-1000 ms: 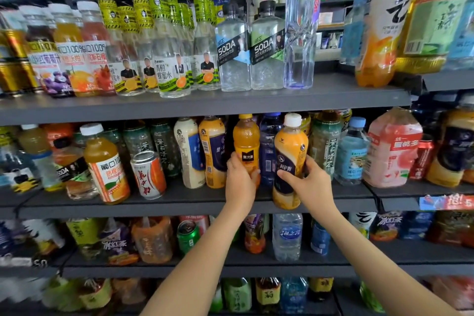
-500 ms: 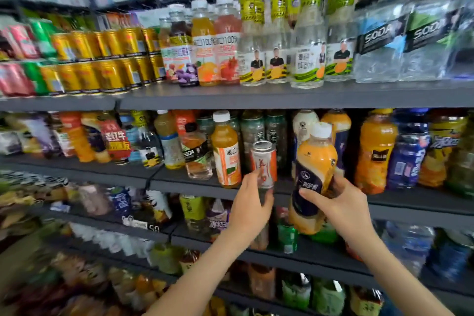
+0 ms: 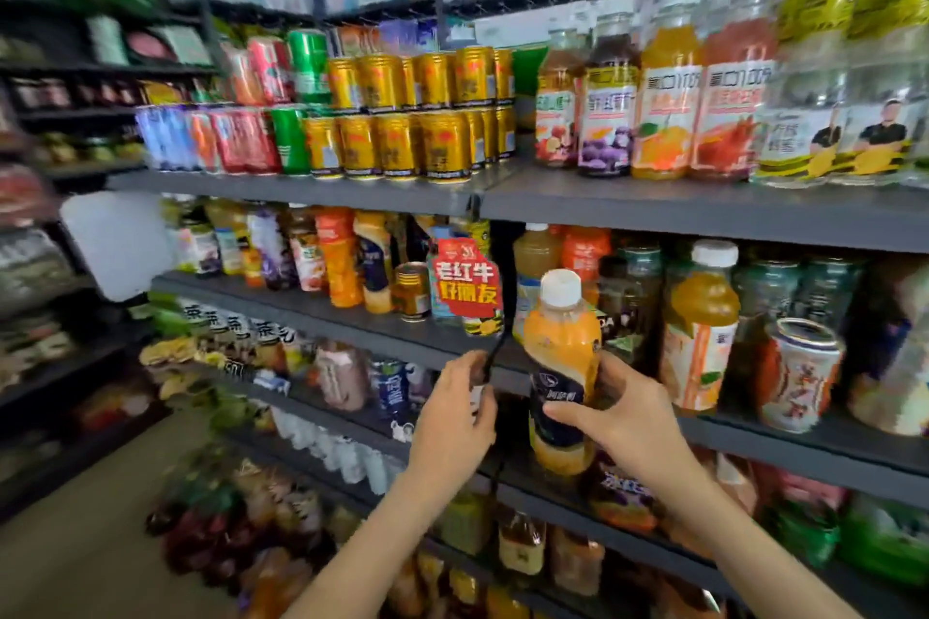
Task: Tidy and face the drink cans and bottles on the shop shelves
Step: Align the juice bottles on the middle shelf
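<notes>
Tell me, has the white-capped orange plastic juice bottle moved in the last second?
Yes. The right hand carried the orange bottle leftward off the grey metal shelf, past the standing red-and-white can.

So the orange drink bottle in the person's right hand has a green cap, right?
Not quite. The orange bottle is gripped by the right hand, as you say, but its cap is white, not green. The head view shows this.
</notes>
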Motion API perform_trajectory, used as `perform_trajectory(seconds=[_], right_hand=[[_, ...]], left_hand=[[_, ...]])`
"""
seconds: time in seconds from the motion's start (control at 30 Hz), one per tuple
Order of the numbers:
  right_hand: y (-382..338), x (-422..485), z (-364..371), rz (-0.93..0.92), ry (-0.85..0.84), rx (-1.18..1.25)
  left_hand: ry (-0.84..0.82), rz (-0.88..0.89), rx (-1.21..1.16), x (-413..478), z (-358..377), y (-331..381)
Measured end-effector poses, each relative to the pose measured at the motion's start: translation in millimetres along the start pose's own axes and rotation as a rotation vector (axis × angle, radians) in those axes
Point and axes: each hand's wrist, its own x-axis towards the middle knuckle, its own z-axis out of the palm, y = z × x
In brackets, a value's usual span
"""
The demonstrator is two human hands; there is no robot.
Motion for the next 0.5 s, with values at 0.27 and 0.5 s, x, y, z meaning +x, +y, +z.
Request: perform_trajectory(seconds=[0.27,0.5], right_hand=[[4,51,128,-0.041,-0.161,0.045],[-4,117,236,-0.025,-0.002,0.091]], left_hand=[[0.132,-0.150,0.124,2,-66,-117],[0.117,-0.131,0.134,86,-115,-224]])
